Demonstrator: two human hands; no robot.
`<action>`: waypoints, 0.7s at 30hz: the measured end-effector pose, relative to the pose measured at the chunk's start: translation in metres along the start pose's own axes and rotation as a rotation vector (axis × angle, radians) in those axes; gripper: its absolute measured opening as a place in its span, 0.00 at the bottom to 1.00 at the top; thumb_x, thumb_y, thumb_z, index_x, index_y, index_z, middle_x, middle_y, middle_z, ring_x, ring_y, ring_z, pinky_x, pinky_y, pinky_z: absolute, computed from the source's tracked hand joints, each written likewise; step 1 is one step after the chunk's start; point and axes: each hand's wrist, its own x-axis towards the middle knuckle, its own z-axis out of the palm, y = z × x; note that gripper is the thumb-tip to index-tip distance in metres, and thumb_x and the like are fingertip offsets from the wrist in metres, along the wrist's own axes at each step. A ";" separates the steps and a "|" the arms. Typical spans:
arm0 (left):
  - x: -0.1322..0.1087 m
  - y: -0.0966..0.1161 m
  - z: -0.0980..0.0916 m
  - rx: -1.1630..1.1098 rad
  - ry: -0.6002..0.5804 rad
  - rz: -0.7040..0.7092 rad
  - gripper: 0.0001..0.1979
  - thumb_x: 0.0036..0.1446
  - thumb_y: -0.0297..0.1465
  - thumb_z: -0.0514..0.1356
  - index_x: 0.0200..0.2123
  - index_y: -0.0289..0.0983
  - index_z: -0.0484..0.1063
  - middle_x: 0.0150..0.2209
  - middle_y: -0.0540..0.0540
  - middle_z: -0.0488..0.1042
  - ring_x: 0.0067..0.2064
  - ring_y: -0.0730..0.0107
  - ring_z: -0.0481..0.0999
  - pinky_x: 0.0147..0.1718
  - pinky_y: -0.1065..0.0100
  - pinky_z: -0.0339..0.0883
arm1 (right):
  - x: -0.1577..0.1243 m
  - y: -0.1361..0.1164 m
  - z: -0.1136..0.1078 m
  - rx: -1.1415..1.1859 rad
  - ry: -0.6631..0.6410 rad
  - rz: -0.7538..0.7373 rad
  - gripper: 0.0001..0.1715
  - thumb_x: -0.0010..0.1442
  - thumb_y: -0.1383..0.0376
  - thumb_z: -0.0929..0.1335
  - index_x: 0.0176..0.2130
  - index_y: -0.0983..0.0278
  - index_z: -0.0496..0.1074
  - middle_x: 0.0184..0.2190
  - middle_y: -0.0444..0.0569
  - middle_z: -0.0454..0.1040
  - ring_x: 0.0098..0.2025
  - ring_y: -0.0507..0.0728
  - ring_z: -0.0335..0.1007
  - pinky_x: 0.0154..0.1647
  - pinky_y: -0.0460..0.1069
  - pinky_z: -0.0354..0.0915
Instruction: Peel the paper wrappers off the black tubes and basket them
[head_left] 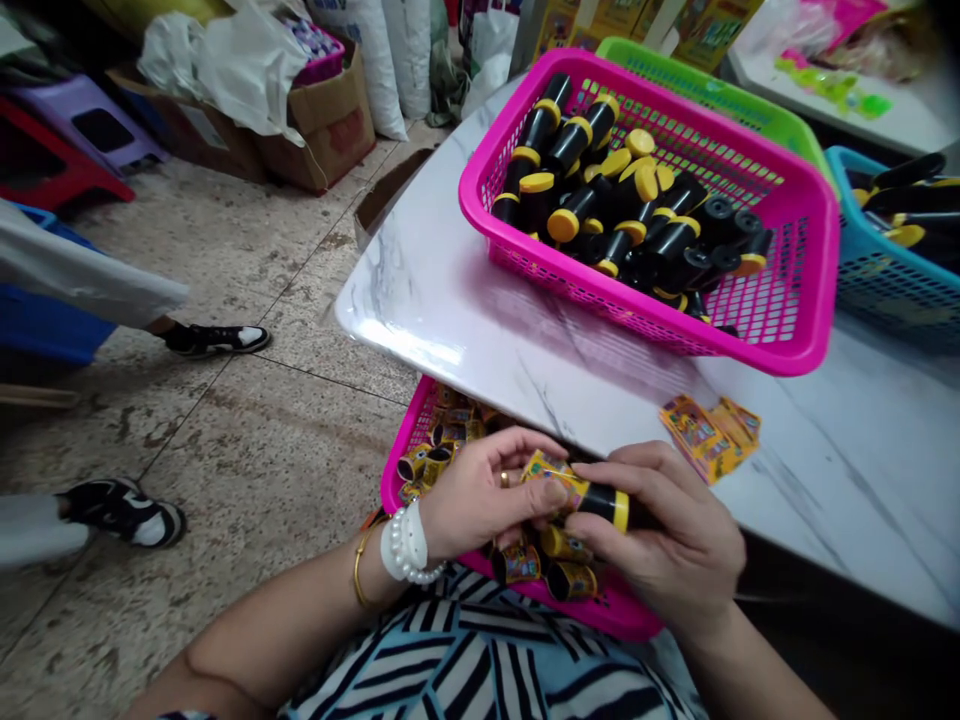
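Head view: both hands were closed on one item, held low, just off the near edge of the white marbled surface (pixel 442 280). R hand (pixel 671 540) gripped the black tube (pixel 600 505), thumb on one side & fingers on the other, w/ its yellow end facing R. L hand (pixel 487 500), w/ ring & white bead bracelet (pixel 409 545) at the wrist, pinched the printed yellow wrap (pixel 547 475) at the tube's other end, thumb on top. How far the tube ran inside the wrap was hidden, so can't tell.

Directly below the hands: lower pink basket (pixel 391 485), partly covered by hands & forearms, holding wrapped pcs (pixel 517 563) w/ similar yellow print, some dark ends showing. Flat printed labels (pixel 709 435) lay overlapping on the surface, just beyond R hand.

Farther back on the surface: upper pink basket (pixel 825 270) w/ a jumbled pile of black-&-yellow tubes (pixel 574 215), lying at all angles. Green basket (pixel 750 100) right behind it; blue basket (pixel 885 270) to its R, also w/ black & yellow pcs.

Floor, L side: another person's two blk/wht shoes (pixel 225 340), well apart from the hands. Cardboard box (pixel 334 130) & purple stool (pixel 105 125) stood farther back.
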 end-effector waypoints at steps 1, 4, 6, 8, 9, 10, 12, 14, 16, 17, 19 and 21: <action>0.000 0.000 -0.002 0.029 -0.040 -0.034 0.24 0.50 0.42 0.73 0.44 0.35 0.73 0.23 0.54 0.72 0.17 0.82 0.64 0.14 0.79 0.57 | -0.002 0.000 0.002 0.003 -0.004 -0.014 0.19 0.58 0.59 0.77 0.49 0.59 0.78 0.35 0.47 0.70 0.33 0.54 0.71 0.32 0.48 0.71; -0.002 -0.001 -0.009 0.049 -0.011 -0.065 0.21 0.51 0.40 0.73 0.43 0.35 0.73 0.21 0.54 0.72 0.17 0.82 0.64 0.15 0.79 0.57 | -0.008 -0.001 0.001 0.025 -0.100 0.033 0.29 0.60 0.59 0.75 0.60 0.58 0.74 0.40 0.50 0.70 0.37 0.56 0.72 0.35 0.50 0.74; -0.002 -0.004 -0.011 0.046 0.021 -0.072 0.21 0.48 0.38 0.74 0.42 0.35 0.74 0.22 0.53 0.73 0.18 0.81 0.67 0.17 0.79 0.59 | -0.013 -0.002 -0.002 0.047 -0.168 0.104 0.34 0.62 0.64 0.73 0.65 0.57 0.67 0.42 0.51 0.71 0.35 0.55 0.73 0.35 0.50 0.74; 0.000 -0.006 -0.011 0.043 0.019 -0.084 0.21 0.46 0.37 0.75 0.40 0.34 0.75 0.23 0.53 0.74 0.20 0.79 0.69 0.18 0.77 0.62 | -0.019 -0.003 -0.005 0.044 -0.179 0.133 0.34 0.63 0.69 0.72 0.66 0.56 0.66 0.42 0.50 0.72 0.35 0.54 0.73 0.34 0.48 0.74; 0.002 -0.007 -0.011 0.045 0.012 -0.087 0.21 0.45 0.37 0.76 0.39 0.34 0.75 0.24 0.52 0.74 0.21 0.78 0.70 0.20 0.77 0.64 | -0.022 -0.004 -0.005 0.033 -0.168 0.120 0.34 0.62 0.70 0.72 0.65 0.56 0.67 0.43 0.50 0.72 0.36 0.54 0.74 0.36 0.48 0.75; 0.004 -0.008 -0.012 0.044 0.002 -0.084 0.21 0.44 0.36 0.76 0.39 0.34 0.76 0.25 0.52 0.75 0.22 0.78 0.71 0.20 0.76 0.65 | -0.024 -0.004 -0.005 0.020 -0.155 0.097 0.33 0.62 0.71 0.72 0.64 0.56 0.69 0.44 0.50 0.73 0.39 0.55 0.75 0.38 0.47 0.75; 0.007 -0.010 -0.014 0.035 -0.029 -0.078 0.20 0.44 0.35 0.76 0.39 0.34 0.76 0.27 0.51 0.76 0.22 0.79 0.70 0.21 0.76 0.64 | -0.027 -0.004 -0.003 0.008 -0.146 0.058 0.32 0.61 0.72 0.72 0.62 0.56 0.70 0.45 0.51 0.73 0.43 0.56 0.75 0.41 0.47 0.75; 0.009 -0.011 -0.019 0.028 -0.049 -0.087 0.19 0.45 0.34 0.76 0.39 0.34 0.77 0.27 0.51 0.76 0.23 0.80 0.69 0.22 0.76 0.64 | -0.030 -0.001 0.000 0.027 -0.155 0.052 0.32 0.61 0.73 0.72 0.63 0.56 0.70 0.46 0.52 0.73 0.44 0.56 0.75 0.42 0.47 0.75; 0.007 -0.011 -0.023 0.040 -0.039 -0.106 0.17 0.45 0.33 0.75 0.38 0.34 0.79 0.28 0.50 0.78 0.25 0.79 0.72 0.26 0.75 0.66 | -0.033 0.002 0.002 0.041 -0.172 0.048 0.33 0.62 0.73 0.71 0.63 0.57 0.70 0.45 0.52 0.72 0.44 0.56 0.75 0.41 0.47 0.76; 0.006 -0.011 -0.025 0.050 -0.023 -0.110 0.16 0.45 0.31 0.75 0.38 0.34 0.80 0.29 0.49 0.79 0.27 0.78 0.74 0.29 0.74 0.67 | -0.035 0.004 0.003 0.037 -0.173 0.038 0.34 0.61 0.73 0.71 0.64 0.57 0.69 0.45 0.53 0.73 0.43 0.56 0.76 0.41 0.48 0.76; 0.002 -0.010 -0.026 0.067 -0.002 -0.107 0.15 0.45 0.28 0.75 0.38 0.34 0.82 0.33 0.47 0.81 0.32 0.76 0.78 0.36 0.72 0.70 | -0.040 0.006 0.002 0.011 -0.157 0.028 0.38 0.61 0.73 0.72 0.67 0.59 0.65 0.45 0.53 0.76 0.42 0.57 0.78 0.42 0.49 0.77; -0.001 -0.010 -0.025 0.068 0.001 -0.105 0.14 0.44 0.25 0.75 0.38 0.35 0.83 0.34 0.46 0.82 0.34 0.74 0.79 0.39 0.71 0.71 | -0.044 0.007 0.001 -0.024 -0.142 0.023 0.39 0.60 0.72 0.74 0.66 0.59 0.66 0.46 0.53 0.79 0.42 0.58 0.79 0.43 0.51 0.78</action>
